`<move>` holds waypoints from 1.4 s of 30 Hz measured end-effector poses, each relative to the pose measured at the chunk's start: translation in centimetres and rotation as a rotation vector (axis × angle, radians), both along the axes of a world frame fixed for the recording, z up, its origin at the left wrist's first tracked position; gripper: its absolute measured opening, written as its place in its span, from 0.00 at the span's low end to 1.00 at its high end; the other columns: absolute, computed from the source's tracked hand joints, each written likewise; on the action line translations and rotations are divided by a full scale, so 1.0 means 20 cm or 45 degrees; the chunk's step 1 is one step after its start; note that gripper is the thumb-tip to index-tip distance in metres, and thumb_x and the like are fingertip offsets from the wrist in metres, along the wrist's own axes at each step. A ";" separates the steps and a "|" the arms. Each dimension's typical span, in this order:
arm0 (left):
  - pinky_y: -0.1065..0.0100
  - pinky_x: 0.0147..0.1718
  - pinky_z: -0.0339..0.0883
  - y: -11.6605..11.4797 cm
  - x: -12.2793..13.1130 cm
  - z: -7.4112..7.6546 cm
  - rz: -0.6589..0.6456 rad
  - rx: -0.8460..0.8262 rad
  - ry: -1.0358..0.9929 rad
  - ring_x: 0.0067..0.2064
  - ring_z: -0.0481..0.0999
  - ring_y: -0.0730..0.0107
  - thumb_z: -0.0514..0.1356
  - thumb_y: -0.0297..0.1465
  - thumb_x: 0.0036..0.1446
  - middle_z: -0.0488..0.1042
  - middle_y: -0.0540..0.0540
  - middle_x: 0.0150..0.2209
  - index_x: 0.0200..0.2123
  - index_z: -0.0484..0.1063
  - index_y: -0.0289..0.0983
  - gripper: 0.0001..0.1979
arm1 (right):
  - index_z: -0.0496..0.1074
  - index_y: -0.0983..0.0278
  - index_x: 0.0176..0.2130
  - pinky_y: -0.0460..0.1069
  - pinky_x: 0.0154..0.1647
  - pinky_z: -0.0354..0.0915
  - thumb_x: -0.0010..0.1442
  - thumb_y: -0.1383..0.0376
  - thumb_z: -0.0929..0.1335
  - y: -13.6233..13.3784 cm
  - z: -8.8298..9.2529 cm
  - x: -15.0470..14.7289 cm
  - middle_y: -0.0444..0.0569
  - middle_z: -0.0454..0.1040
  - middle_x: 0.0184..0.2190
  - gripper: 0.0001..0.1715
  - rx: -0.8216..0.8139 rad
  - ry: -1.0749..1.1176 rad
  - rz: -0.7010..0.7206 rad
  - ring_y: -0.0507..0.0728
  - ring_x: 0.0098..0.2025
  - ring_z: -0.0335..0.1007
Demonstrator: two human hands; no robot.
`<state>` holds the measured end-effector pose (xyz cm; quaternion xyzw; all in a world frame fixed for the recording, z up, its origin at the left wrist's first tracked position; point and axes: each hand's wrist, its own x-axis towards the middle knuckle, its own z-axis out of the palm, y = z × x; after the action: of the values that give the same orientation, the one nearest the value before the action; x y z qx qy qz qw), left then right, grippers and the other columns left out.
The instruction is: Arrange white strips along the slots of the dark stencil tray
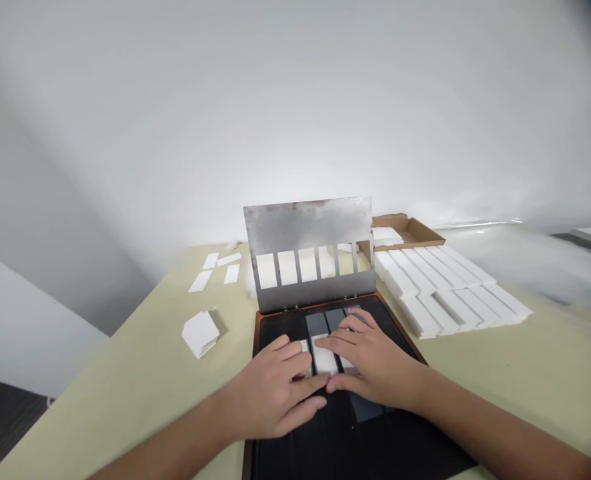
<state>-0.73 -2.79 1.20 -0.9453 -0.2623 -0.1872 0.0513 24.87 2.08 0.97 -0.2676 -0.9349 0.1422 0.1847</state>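
Observation:
My left hand [280,390] is over the black board [320,440], index finger and thumb stretched out and the other fingers curled. Its index fingertip touches the lower edge of a white card [325,360] lying on the board. From the other side, my right hand [363,353] holds that same card between its index finger above and its thumb below. Part of another white card [305,348] shows by my left fingers, and one more is mostly hidden under my right hand. A hinged metal plate [308,227] with rectangular windows stands raised behind.
Stacks of white cards [463,307] are at the right, before a cardboard tray [420,233] with white pieces in it. A small stack of white cards [200,333] sits at the left. Several loose white cards [232,273] lie farther back, near the wall.

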 end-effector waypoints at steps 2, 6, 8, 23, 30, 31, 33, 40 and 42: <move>0.59 0.35 0.52 0.00 0.00 0.00 0.008 0.001 -0.008 0.35 0.66 0.63 0.60 0.34 0.71 0.69 0.47 0.34 0.53 0.76 0.37 0.12 | 0.74 0.59 0.62 0.65 0.72 0.46 0.66 0.48 0.75 0.00 0.00 0.00 0.50 0.81 0.49 0.31 -0.016 -0.008 -0.003 0.63 0.54 0.69; 0.59 0.35 0.53 0.00 0.00 -0.01 0.014 -0.001 -0.031 0.35 0.66 0.61 0.59 0.33 0.71 0.70 0.46 0.35 0.54 0.75 0.37 0.12 | 0.74 0.58 0.61 0.64 0.72 0.45 0.70 0.53 0.72 0.01 0.00 -0.01 0.49 0.82 0.49 0.23 0.001 -0.017 -0.026 0.62 0.55 0.68; 0.59 0.35 0.53 0.00 -0.01 0.00 0.019 -0.002 -0.045 0.35 0.66 0.61 0.59 0.31 0.71 0.71 0.45 0.35 0.55 0.74 0.37 0.12 | 0.75 0.58 0.60 0.63 0.72 0.45 0.71 0.57 0.72 0.01 0.00 -0.01 0.49 0.82 0.49 0.21 0.001 -0.024 -0.036 0.61 0.54 0.68; 0.54 0.54 0.58 -0.01 0.03 0.03 -0.167 -0.108 0.029 0.54 0.76 0.57 0.60 0.34 0.74 0.81 0.48 0.58 0.63 0.72 0.43 0.17 | 0.78 0.59 0.56 0.63 0.69 0.49 0.73 0.69 0.65 0.02 0.01 -0.02 0.48 0.83 0.44 0.17 -0.015 0.022 -0.070 0.60 0.49 0.68; 0.55 0.52 0.60 0.00 0.02 0.05 -0.105 -0.114 0.023 0.52 0.75 0.57 0.60 0.32 0.72 0.81 0.47 0.57 0.63 0.72 0.42 0.18 | 0.77 0.58 0.56 0.63 0.69 0.48 0.70 0.73 0.64 0.01 0.02 -0.01 0.48 0.82 0.42 0.21 -0.012 0.010 -0.043 0.60 0.49 0.67; 0.55 0.51 0.60 0.01 0.02 0.04 -0.091 -0.106 0.019 0.52 0.75 0.57 0.61 0.32 0.72 0.81 0.46 0.57 0.62 0.73 0.43 0.18 | 0.77 0.58 0.56 0.63 0.69 0.48 0.70 0.73 0.64 0.01 0.02 -0.01 0.48 0.82 0.42 0.21 -0.012 0.006 -0.041 0.60 0.49 0.67; 0.55 0.51 0.60 0.01 0.01 0.04 -0.055 -0.086 0.009 0.52 0.74 0.56 0.62 0.32 0.70 0.80 0.45 0.56 0.61 0.75 0.44 0.17 | 0.77 0.58 0.56 0.63 0.69 0.48 0.69 0.73 0.64 0.01 0.03 -0.01 0.48 0.82 0.43 0.22 -0.016 0.007 -0.033 0.60 0.49 0.67; 0.59 0.38 0.52 0.01 0.00 0.02 0.078 -0.047 0.004 0.39 0.65 0.59 0.62 0.33 0.70 0.70 0.44 0.39 0.60 0.75 0.42 0.17 | 0.75 0.57 0.57 0.63 0.70 0.47 0.64 0.72 0.66 0.00 0.04 0.00 0.46 0.82 0.46 0.24 -0.010 0.039 -0.017 0.60 0.50 0.68; 0.60 0.37 0.52 0.01 0.00 0.01 0.105 -0.056 0.005 0.39 0.65 0.60 0.61 0.32 0.71 0.68 0.45 0.38 0.61 0.74 0.43 0.17 | 0.76 0.57 0.56 0.63 0.70 0.47 0.63 0.71 0.67 -0.01 0.04 0.00 0.46 0.82 0.46 0.23 -0.009 0.025 -0.019 0.60 0.49 0.68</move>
<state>-0.74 -2.57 1.47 -0.9350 -0.3048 -0.1772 0.0385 24.87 1.94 1.86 -0.2737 -0.9305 0.1468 0.1940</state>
